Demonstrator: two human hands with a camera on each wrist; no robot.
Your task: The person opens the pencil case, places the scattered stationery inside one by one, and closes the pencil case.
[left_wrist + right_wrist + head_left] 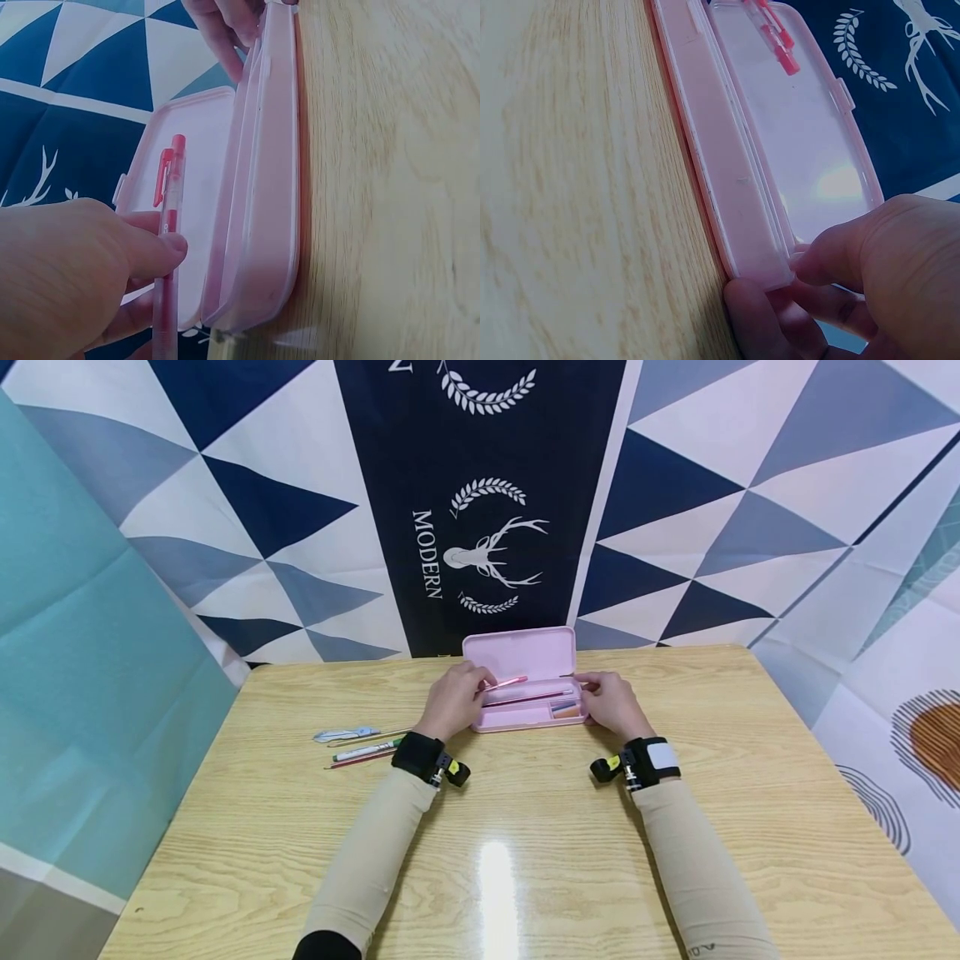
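Note:
A pink pencil case (510,719) stands on the table with its lid (517,653) raised against the backdrop. My left hand (450,702) pinches a red gel pen (172,217) between thumb and fingers, over the left part of the case. The pen has a clear barrel and a red clip. At the right end of the case, my right hand (615,703) grips the wall, thumb on the rim (791,262). A slim dark-red pencil (528,698) lies inside the case, and a small orange and blue eraser (566,711) is in its right compartment.
Left of the case, a light-blue pointed item (345,734), perhaps scissors, lies beside a gold-coloured pencil (382,735), a white marker with green ends (365,750) and a dark-red pencil (356,762). A patterned cloth (300,568) hangs behind the table's far edge.

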